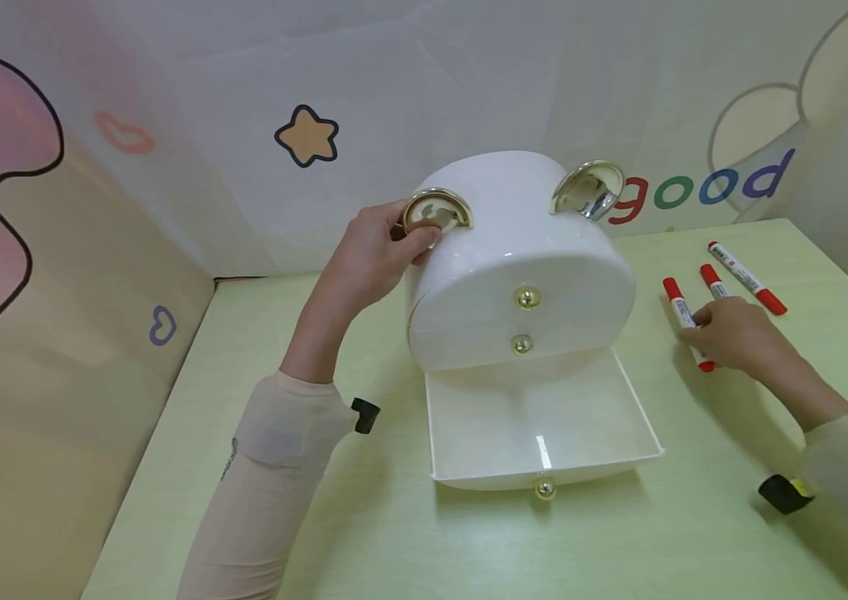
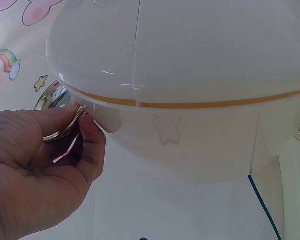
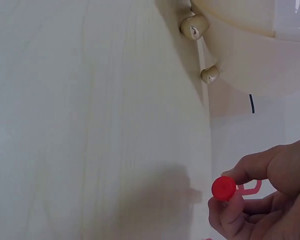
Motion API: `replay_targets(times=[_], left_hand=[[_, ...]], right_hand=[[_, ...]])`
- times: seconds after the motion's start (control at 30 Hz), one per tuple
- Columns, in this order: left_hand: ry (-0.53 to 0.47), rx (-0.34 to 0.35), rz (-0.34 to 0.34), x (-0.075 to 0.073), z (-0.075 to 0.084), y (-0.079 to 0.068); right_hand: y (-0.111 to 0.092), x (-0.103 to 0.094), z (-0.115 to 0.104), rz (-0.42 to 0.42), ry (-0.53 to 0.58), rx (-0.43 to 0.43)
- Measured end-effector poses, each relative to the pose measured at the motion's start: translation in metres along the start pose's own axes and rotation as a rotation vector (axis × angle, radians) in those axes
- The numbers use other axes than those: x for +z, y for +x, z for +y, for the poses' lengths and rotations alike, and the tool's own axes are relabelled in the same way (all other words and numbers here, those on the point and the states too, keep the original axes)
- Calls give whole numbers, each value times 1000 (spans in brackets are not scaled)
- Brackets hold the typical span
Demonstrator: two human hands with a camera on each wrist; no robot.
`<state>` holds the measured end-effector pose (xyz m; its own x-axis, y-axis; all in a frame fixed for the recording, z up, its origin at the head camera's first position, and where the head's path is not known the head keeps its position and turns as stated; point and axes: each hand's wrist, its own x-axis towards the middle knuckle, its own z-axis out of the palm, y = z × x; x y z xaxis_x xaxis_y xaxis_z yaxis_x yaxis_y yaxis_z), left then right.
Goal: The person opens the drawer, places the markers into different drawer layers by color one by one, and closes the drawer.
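A white storage box (image 1: 514,217) with two gold ear-shaped pieces stands on the table. My left hand (image 1: 375,254) pinches the left gold ear (image 1: 435,208) between thumb and fingers, which the left wrist view shows up close. The box's bottom drawer (image 1: 536,417) is pulled out and holds nothing. On the right, my right hand (image 1: 742,333) pinches a white marker with red ends (image 1: 682,315) between thumb and fingers. In the right wrist view the marker's red end (image 3: 223,188) points at the camera.
Two more red-ended markers lie beyond the right hand, one short in view (image 1: 712,280) and one at the far right (image 1: 748,277). The right gold ear (image 1: 589,190) sticks up from the box. A printed backdrop (image 1: 364,75) rises behind the light green table (image 1: 364,517).
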<state>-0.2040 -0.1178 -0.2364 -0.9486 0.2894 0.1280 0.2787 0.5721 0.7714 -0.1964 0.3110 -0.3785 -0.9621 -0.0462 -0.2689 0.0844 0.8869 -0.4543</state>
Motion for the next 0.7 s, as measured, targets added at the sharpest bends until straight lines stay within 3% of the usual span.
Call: replay_targets(times=[0.4,0.7], left_hand=[[3,8,0,-1,-1,1],[-1,10,-3,-1,0,0]], right_hand=[[-26,-17,-17,-26,48,-48],[-49,-25,-24,-90,157,-93]])
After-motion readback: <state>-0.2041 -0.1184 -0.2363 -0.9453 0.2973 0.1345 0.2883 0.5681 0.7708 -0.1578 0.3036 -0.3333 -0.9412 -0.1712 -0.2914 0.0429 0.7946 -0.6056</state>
